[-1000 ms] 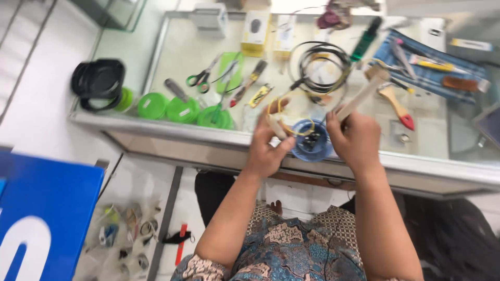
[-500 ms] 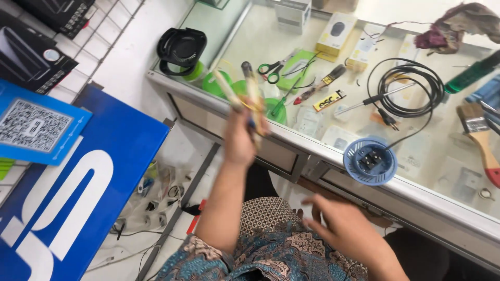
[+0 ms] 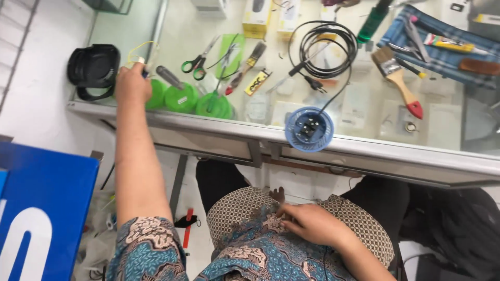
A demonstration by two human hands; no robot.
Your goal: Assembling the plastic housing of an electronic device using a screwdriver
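**Two hands, one at the counter, one in my lap**

My left hand (image 3: 132, 83) reaches over the glass-topped counter (image 3: 364, 148), fingers closed, pinching a thin yellow wire loop (image 3: 136, 48) beside the round green plastic tubs (image 3: 181, 98) and black headset (image 3: 94, 70). My right hand (image 3: 312, 225) rests spread flat on my patterned lap, empty.

A person in a patterned shirt

The shirt (image 3: 245, 260) is blue, brown and white, with short sleeves; both forearms are bare.
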